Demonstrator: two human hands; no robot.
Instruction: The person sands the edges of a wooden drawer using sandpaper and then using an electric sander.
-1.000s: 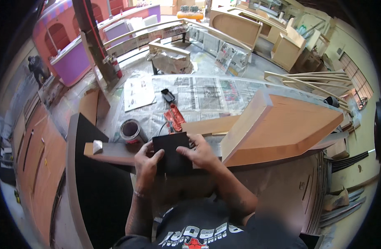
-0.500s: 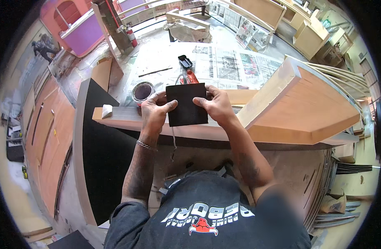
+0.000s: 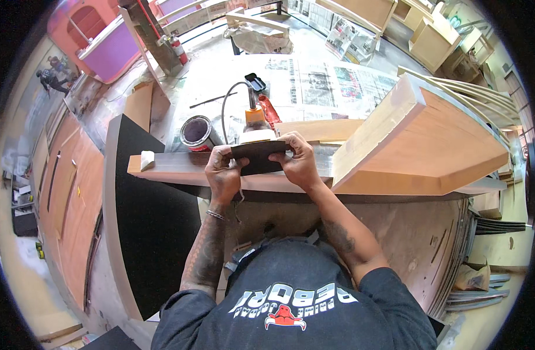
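Between my two hands I hold a black square sheet (image 3: 257, 158) that looks like sandpaper. My left hand (image 3: 223, 178) pinches its left edge, thumb on the near face. My right hand (image 3: 300, 163) grips the right edge the same way. The sheet is tilted, so it shows as a narrow band. Just beyond it stands an orange power tool (image 3: 255, 118) with a pale base and a dark cable; its lower part is hidden behind the sheet. An open can (image 3: 197, 134) with dark contents is beyond my left hand.
A pale wooden frame piece (image 3: 183, 166) runs below my hands, with a crumpled white wad (image 3: 146, 160) at its left end. To the right, a big wooden panel (image 3: 430, 137) leans upward. Newspaper (image 3: 314, 81) covers the table behind; a black curved panel (image 3: 145, 221) stands left.
The sheet has tipped from facing me squarely to nearly edge-on, with both hands still on it. The orange tool behind now shows above it. My head view has shifted slightly.
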